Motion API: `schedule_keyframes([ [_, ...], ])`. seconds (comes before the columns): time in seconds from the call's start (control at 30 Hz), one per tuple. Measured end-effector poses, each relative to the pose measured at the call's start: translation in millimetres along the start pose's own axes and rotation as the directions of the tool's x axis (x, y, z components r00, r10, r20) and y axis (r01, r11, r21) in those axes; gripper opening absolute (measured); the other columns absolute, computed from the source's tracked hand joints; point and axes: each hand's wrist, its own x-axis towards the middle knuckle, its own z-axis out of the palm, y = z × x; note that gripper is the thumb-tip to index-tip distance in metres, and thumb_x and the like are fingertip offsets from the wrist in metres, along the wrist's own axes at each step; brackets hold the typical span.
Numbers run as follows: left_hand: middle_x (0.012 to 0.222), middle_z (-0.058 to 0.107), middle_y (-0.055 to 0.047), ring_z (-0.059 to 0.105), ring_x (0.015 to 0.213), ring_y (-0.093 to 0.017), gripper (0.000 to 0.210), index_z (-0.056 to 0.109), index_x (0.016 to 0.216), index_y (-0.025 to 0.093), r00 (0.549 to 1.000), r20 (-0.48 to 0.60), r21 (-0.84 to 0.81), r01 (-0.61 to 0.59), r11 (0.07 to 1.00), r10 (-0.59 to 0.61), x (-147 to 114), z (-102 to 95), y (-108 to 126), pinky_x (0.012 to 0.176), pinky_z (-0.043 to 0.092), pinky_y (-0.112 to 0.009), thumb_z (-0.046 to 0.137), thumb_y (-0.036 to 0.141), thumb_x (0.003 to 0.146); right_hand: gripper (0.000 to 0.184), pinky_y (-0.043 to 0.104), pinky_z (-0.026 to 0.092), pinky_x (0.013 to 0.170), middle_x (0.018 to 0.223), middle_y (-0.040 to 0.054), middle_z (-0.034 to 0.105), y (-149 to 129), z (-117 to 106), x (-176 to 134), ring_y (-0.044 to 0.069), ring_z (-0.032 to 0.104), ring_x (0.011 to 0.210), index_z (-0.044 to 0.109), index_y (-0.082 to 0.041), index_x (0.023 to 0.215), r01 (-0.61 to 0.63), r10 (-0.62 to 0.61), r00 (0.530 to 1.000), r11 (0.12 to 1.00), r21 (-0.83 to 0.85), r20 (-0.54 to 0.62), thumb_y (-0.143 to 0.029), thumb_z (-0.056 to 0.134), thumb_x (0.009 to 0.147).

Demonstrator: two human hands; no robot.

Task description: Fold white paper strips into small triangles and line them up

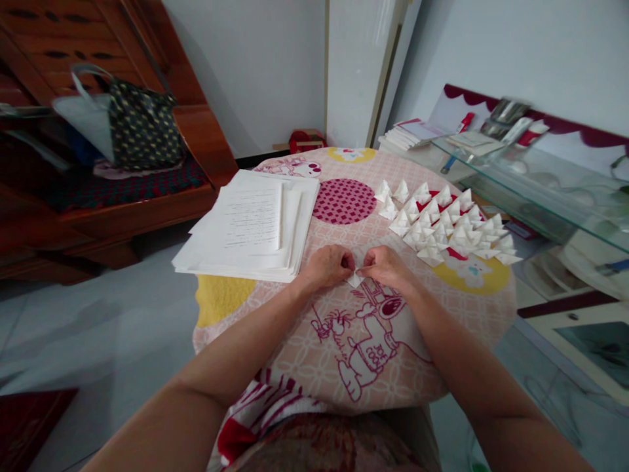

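Note:
A small folded white paper (355, 280) is pinched between my two hands over the middle of the table. My left hand (330, 265) grips its left side with fingers curled in. On the other side, my right hand (386, 265) holds it between thumb and fingertips. Part of the paper is hidden by the fingers. To the right, several small folded white paper pieces (442, 223) stand in rows, their pointed tips up. A stack of white paper sheets (236, 223) lies on the left of the table, the top one bearing lines of text.
A pink patterned cloth (314, 354) covers the round table. Beyond its right edge is a glass shelf (550, 177) with cups and papers. A wooden bench (201, 137) at the left carries a dark patterned bag (145, 124).

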Motion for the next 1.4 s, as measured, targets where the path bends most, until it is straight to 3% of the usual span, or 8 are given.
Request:
schedule_keyframes([
  [0.2, 0.077, 0.07, -0.001, 0.058, 0.066, -0.012, 0.026, 0.076, 0.09, 0.015, 0.997, 0.037, -0.116, -0.067, 0.991, 0.071, 4.5, 1.3, -13.7, 0.065, 0.044, -0.024, 0.065, 0.008, 0.068, 0.016, 0.024, 0.036, 0.052, 0.057, -0.0011, 0.06, 0.7, 0.5, 0.3, 0.012, 0.055, 0.052, 0.067, -0.017, 0.07, 0.013, -0.013, 1.0, 1.0, 0.029, -0.006, -0.024, 0.082, 0.072],
  [0.43, 0.093, 0.07, -0.002, 0.055, 0.068, -0.01, 0.063, 0.069, 0.125, 0.015, 0.97, 0.095, -0.199, -0.201, 0.959, 0.223, 2.9, -6.6, -28.9, 0.068, 0.046, -0.023, 0.055, 0.0, 0.066, 0.015, 0.023, 0.035, 0.049, 0.052, -0.0033, 0.058, 1.1, -1.8, -0.7, 0.011, 0.053, 0.048, 0.065, -0.018, 0.067, 0.01, -0.011, 1.0, 0.997, 0.07, 0.016, -0.021, 0.078, 0.073],
  [0.6, 0.088, 0.069, -0.002, 0.059, 0.074, -0.013, 0.033, 0.075, 0.111, 0.017, 0.975, 0.043, -0.166, -0.206, 0.964, 0.216, 3.3, -4.8, -27.1, 0.074, 0.048, -0.026, 0.061, 0.016, 0.081, 0.015, 0.023, 0.035, 0.046, 0.048, -0.0044, 0.056, 1.5, -2.1, -0.9, 0.011, 0.052, 0.044, 0.063, -0.019, 0.067, 0.006, -0.011, 0.999, 0.995, 0.1, 0.044, -0.021, 0.077, 0.074],
  [0.8, 0.085, 0.068, -0.001, 0.058, 0.073, -0.013, 0.019, 0.073, 0.095, 0.018, 0.983, -0.041, -0.097, -0.185, 0.978, 0.181, 3.8, 2.7, -19.9, 0.072, 0.046, -0.026, 0.069, 0.019, 0.077, 0.017, 0.023, 0.037, 0.045, 0.048, -0.0042, 0.055, -3.3, -4.9, -3.9, 0.011, 0.051, 0.042, 0.062, -0.018, 0.069, -0.03, 0.019, 0.997, 0.99, 0.138, 0.078, -0.019, 0.077, 0.075],
  [0.97, 0.069, 0.064, 0.001, 0.054, 0.064, -0.011, 0.006, 0.07, 0.08, 0.015, 0.989, -0.019, -0.231, -0.149, 0.962, 0.148, 3.8, -0.9, -22.6, 0.064, 0.042, -0.024, 0.067, 0.02, 0.078, 0.019, 0.022, 0.036, 0.041, 0.047, -0.0053, 0.055, -6.3, -7.9, -7.1, 0.01, 0.05, 0.039, 0.062, -0.019, 0.068, -0.057, 0.037, 0.994, 0.978, 0.2, 0.105, -0.021, 0.079, 0.075],
  [1.1, 0.065, 0.063, 0.002, 0.054, 0.059, -0.009, 0.006, 0.068, 0.079, 0.014, 0.991, -0.002, -0.417, -0.121, 0.901, 0.132, 4.1, -0.5, -24.9, 0.058, 0.04, -0.022, 0.067, 0.019, 0.076, 0.018, 0.02, 0.033, 0.038, 0.046, -0.0054, 0.055, 0.6, -8.0, -5.9, 0.009, 0.049, 0.037, 0.063, -0.019, 0.068, -0.054, 0.02, 0.991, 0.961, 0.271, 0.129, -0.024, 0.077, 0.077],
  [1.23, 0.064, 0.063, 0.002, 0.054, 0.053, -0.008, 0.014, 0.068, 0.093, 0.012, 0.998, -0.064, -0.655, -0.038, 0.754, -0.005, 5.8, 0.5, -26.1, 0.052, 0.041, -0.02, 0.064, 0.015, 0.08, 0.026, 0.018, 0.03, 0.035, 0.051, -0.0013, 0.063, 8.7, -7.3, -2.8, 0.008, 0.051, 0.037, 0.064, -0.017, 0.067, -0.036, -0.031, 0.985, 0.927, 0.374, 0.172, -0.035, 0.074, 0.082],
  [1.4, 0.076, 0.07, -0.002, 0.063, 0.058, -0.009, 0.019, 0.065, 0.099, 0.01, 0.995, -0.063, -0.831, -0.012, 0.555, -0.073, 4.2, -3.6, -20.2, 0.059, 0.051, -0.022, 0.066, 0.011, 0.08, 0.028, 0.019, 0.04, 0.038, 0.063, 0.0044, 0.071, 0.4, -2.3, -3.1, 0.012, 0.062, 0.047, 0.067, -0.014, 0.07, -0.029, -0.075, 0.987, 0.778, 0.628, 0.139, -0.039, 0.08, 0.074],
])
